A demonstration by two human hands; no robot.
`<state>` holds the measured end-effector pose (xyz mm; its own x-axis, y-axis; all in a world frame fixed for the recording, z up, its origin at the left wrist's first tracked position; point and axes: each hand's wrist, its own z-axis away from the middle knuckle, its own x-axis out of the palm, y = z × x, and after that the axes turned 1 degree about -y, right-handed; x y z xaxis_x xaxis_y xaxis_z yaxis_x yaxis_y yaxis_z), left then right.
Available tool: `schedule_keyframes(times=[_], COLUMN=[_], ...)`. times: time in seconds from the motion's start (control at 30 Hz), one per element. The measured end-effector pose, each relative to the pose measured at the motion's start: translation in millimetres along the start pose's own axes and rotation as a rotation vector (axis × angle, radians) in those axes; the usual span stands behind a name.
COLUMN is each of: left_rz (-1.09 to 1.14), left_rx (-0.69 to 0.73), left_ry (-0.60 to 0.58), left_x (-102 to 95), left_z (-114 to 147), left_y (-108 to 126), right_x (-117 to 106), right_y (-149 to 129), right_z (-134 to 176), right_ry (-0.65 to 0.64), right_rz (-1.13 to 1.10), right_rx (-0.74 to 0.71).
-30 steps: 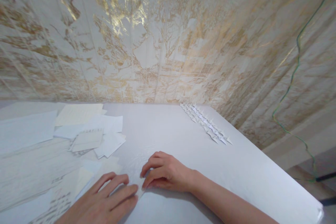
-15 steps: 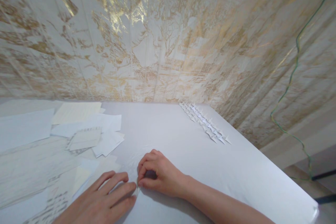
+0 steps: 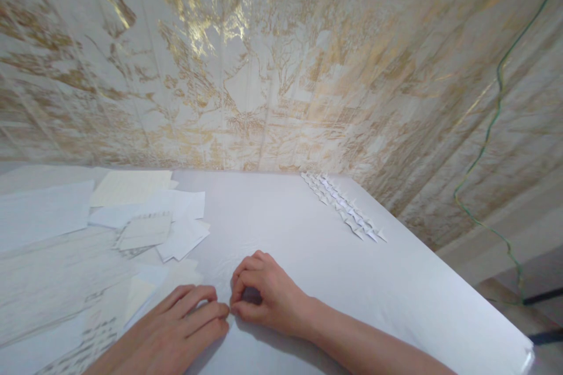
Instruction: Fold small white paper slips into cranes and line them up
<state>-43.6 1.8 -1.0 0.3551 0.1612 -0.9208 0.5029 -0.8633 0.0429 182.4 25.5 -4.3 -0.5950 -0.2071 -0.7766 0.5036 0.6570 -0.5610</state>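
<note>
Low in the middle of the view, my two hands meet fingertip to fingertip just above the white table (image 3: 396,281). My right hand (image 3: 275,296) is closed in a pinch, its thumb and fingers making a ring. My left hand (image 3: 180,325) comes in from the lower left with thumb and index finger nearly together and the others bent. Between the fingertips is a tiny piece of paper (image 3: 230,317), almost wholly hidden by them, so its folded shape cannot be made out.
Loose paper sheets and scraps (image 3: 145,228), some printed, cover the table's left side. Rows of small folded white paper figures (image 3: 347,208) stand at the back right. Behind rises a gold-patterned wall covering (image 3: 246,82). A green cord (image 3: 488,135) hangs beyond the table's right edge.
Both hands keep almost the same place. The left fingers have shifted slightly, and the paper's thin edge between the fingertips shows less than before.
</note>
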Motion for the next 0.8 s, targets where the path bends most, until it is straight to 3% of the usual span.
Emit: schedule_keyframes(times=[0.17, 0.53, 0.8], left_rz=[0.012, -0.029, -0.096], left_rx=[0.08, 0.069, 0.092], left_ry=[-0.014, -0.09, -0.06], left_x=[9.5, 1.1, 9.0], left_z=[4, 4, 9], left_y=[-8, -3, -6], right_x=[-2, -7, -1], right_y=[-1, -11, -9], right_z=[0, 1, 5], right_ry=[-0.02, 0.074, 0.121], right_rz=[-0.005, -0.175, -0.152], right_rx=[0.02, 0.196, 0.169])
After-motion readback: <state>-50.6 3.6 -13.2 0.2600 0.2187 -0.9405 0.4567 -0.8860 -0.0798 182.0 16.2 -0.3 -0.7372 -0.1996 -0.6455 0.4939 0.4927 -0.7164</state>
